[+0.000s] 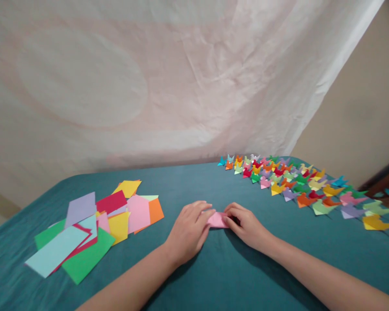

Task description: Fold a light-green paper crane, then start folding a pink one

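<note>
A small folded pink paper (217, 219) lies on the teal tablecloth (220, 268) in the middle. My left hand (188, 231) rests on its left end with the fingers laid over it and pressed together. My right hand (246, 224) pinches the paper's right end with curled fingers. Both forearms reach in from the bottom edge.
A loose pile of coloured paper sheets (94, 229) lies at the left. Rows of several folded paper birds (294, 183) in many colours stand at the right, running to the table's right edge. A pale cloth (168, 77) hangs behind the table.
</note>
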`<action>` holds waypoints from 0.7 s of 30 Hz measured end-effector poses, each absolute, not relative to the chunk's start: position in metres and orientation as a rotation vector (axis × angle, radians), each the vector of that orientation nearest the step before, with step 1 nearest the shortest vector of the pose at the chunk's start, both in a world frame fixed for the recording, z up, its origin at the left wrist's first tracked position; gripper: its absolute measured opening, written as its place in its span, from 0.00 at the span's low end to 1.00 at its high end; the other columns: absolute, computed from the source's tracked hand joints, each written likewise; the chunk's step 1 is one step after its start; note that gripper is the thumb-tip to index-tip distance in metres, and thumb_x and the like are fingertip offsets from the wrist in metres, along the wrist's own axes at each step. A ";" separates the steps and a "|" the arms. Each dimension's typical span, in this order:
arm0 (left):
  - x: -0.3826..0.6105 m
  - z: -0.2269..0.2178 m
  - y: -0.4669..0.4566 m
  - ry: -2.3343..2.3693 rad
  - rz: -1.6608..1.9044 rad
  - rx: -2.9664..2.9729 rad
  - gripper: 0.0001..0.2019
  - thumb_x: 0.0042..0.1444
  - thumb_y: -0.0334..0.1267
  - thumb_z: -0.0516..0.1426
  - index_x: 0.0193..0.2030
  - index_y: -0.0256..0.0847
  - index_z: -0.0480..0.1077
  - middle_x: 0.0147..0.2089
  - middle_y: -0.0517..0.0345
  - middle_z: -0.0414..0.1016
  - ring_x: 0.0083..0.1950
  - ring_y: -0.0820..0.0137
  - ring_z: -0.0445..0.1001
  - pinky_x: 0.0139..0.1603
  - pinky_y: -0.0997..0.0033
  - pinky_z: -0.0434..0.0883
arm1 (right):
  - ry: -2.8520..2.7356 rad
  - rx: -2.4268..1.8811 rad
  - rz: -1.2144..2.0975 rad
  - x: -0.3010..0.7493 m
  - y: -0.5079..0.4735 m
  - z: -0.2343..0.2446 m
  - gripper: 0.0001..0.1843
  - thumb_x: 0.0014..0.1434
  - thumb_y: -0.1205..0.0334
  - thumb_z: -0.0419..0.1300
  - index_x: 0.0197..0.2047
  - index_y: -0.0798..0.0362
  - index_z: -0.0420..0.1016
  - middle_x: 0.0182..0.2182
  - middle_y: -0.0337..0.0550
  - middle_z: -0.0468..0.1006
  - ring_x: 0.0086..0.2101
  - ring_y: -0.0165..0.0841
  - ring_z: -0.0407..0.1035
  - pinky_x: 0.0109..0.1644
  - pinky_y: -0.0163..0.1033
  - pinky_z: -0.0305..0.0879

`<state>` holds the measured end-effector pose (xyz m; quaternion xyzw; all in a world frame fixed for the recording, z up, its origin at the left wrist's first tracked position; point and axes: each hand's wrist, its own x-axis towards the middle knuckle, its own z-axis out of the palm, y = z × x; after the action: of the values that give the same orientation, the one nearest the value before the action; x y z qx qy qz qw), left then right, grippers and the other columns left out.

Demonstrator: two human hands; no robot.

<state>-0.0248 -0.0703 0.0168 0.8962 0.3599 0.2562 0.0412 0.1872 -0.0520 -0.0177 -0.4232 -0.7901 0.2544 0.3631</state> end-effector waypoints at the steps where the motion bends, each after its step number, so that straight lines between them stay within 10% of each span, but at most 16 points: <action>1: -0.021 0.018 -0.076 1.082 0.714 2.807 0.15 0.62 0.31 0.47 0.54 0.40 0.64 0.56 0.49 0.66 0.61 0.60 0.60 0.61 0.54 0.58 | -2.035 -1.085 0.655 0.187 -0.052 -0.018 0.07 0.60 0.68 0.53 0.31 0.54 0.70 0.32 0.43 0.70 0.34 0.31 0.66 0.38 0.36 0.62; 8: -0.008 0.013 -0.101 1.167 0.297 2.781 0.32 0.61 0.55 0.46 0.64 0.35 0.52 0.67 0.46 0.52 0.67 0.59 0.51 0.66 0.58 0.54 | -2.034 -1.070 0.632 0.188 -0.051 -0.020 0.09 0.61 0.67 0.52 0.28 0.53 0.68 0.31 0.41 0.69 0.32 0.30 0.65 0.36 0.35 0.62; 21: -0.009 0.013 -0.101 1.214 0.173 2.722 0.32 0.62 0.55 0.42 0.66 0.36 0.50 0.68 0.47 0.49 0.68 0.61 0.48 0.67 0.58 0.51 | -2.043 -1.093 0.631 0.185 -0.055 -0.018 0.08 0.61 0.65 0.52 0.41 0.52 0.71 0.37 0.44 0.69 0.32 0.30 0.66 0.37 0.37 0.65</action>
<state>-0.0086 -0.1011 0.0128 0.9089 0.4054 0.0578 0.0781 0.1847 -0.0546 -0.0181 -0.4244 -0.7930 0.2452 0.3618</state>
